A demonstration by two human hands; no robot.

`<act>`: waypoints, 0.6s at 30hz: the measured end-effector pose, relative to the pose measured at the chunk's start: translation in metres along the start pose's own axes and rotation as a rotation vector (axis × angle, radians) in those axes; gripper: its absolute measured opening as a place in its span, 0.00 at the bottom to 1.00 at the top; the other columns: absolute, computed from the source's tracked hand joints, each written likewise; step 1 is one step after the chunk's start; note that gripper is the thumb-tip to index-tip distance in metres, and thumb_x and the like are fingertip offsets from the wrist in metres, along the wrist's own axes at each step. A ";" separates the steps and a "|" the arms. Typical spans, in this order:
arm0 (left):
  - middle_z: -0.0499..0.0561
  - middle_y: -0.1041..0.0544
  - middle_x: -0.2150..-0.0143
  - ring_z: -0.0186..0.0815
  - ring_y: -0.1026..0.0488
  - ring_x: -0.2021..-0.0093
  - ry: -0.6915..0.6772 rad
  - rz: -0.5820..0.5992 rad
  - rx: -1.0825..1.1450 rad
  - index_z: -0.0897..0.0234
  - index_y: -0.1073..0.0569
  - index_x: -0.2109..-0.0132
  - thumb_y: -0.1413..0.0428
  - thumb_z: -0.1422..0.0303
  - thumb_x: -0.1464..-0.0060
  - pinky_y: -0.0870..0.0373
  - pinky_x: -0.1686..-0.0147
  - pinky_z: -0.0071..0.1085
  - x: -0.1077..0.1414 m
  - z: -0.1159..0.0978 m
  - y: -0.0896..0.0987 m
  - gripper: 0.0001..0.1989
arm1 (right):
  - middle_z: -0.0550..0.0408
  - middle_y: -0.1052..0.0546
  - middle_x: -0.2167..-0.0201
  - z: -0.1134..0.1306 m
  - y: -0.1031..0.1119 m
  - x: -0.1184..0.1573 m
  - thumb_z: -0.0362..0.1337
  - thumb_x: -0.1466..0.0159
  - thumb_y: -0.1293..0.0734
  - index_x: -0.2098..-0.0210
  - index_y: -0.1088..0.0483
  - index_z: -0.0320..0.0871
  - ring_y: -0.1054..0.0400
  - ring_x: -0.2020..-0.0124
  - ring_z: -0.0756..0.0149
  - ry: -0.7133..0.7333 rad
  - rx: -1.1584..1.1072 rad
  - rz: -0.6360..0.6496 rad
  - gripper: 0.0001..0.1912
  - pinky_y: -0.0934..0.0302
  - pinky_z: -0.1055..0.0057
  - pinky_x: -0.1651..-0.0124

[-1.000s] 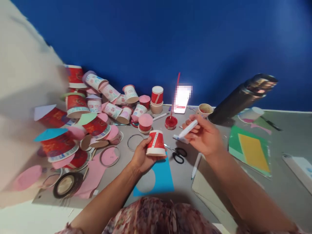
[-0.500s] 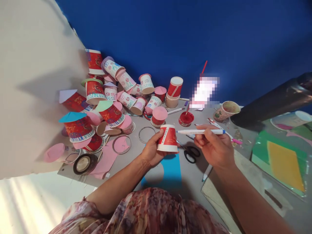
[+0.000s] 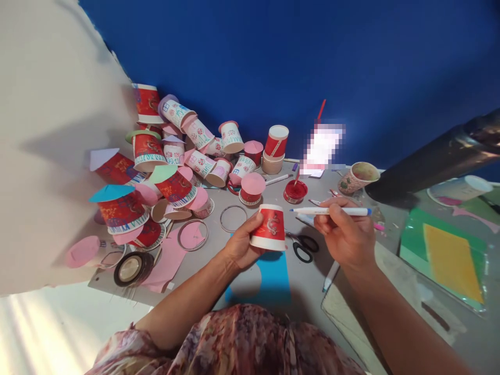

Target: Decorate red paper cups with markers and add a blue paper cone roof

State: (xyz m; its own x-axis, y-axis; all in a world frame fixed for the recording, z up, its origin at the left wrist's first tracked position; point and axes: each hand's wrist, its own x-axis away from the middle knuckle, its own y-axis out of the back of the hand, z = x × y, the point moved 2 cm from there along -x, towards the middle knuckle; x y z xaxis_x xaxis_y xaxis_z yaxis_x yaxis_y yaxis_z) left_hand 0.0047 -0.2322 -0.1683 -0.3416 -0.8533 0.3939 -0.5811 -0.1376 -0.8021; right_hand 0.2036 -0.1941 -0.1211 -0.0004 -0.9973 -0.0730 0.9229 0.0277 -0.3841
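Observation:
My left hand [image 3: 244,242] grips a red and white paper cup [image 3: 269,227], held upside down with a dragon print facing me. In my right hand [image 3: 346,232] is a white felt-tip pen [image 3: 330,211] with a blue end, its tip pointing left at the cup. A short gap separates the tip from the cup's side. Below and between the hands lie black-handled scissors [image 3: 302,246]. Under the cup, a sheet of blue paper [image 3: 275,278] with a round cut-out rests on the table, partly hidden by my left arm.
Decorated paper cups [image 3: 121,208] with paper roofs are heaped at the left. Behind the held cup stand a red paint pot [image 3: 296,192] and stacked cups [image 3: 277,140]. A roll of tape [image 3: 133,268] sits front left. Coloured paper in plastic [image 3: 449,260] and a black pipe [image 3: 437,156] are at right.
The cup has been turned in my left hand, so the dragon print replaces the white lettered strip. The pen tip has drawn away from the cup to the right.

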 end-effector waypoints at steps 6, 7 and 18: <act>0.65 0.16 0.52 0.50 0.16 0.53 0.056 -0.043 0.066 0.73 0.25 0.43 0.44 0.62 0.35 0.20 0.50 0.48 -0.002 -0.003 -0.001 0.20 | 0.62 0.30 0.84 -0.004 -0.001 0.000 0.49 0.44 0.19 0.73 0.25 0.45 0.40 0.83 0.75 0.049 0.021 0.003 0.18 0.48 0.74 0.78; 0.66 0.16 0.51 0.52 0.16 0.53 0.076 -0.020 0.063 0.73 0.25 0.42 0.45 0.60 0.34 0.20 0.53 0.50 -0.002 -0.004 -0.002 0.22 | 0.63 0.31 0.84 -0.004 -0.001 0.000 0.49 0.44 0.19 0.73 0.25 0.45 0.40 0.83 0.75 0.050 0.020 0.003 0.17 0.47 0.74 0.78; 0.59 0.17 0.63 0.43 0.17 0.69 0.097 -0.166 -0.041 0.72 0.24 0.47 0.45 0.59 0.31 0.19 0.69 0.37 0.001 0.002 -0.008 0.18 | 0.58 0.25 0.78 -0.002 -0.002 0.021 0.42 0.34 0.27 0.69 0.22 0.47 0.36 0.79 0.69 0.172 0.394 0.133 0.09 0.44 0.71 0.77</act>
State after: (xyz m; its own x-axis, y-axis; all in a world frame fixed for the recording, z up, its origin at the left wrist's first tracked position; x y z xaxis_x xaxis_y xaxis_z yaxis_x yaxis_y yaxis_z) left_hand 0.0103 -0.2325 -0.1621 -0.3071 -0.7682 0.5618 -0.6640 -0.2499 -0.7047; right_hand 0.2012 -0.2146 -0.1234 0.0946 -0.9601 -0.2632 0.9955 0.0936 0.0162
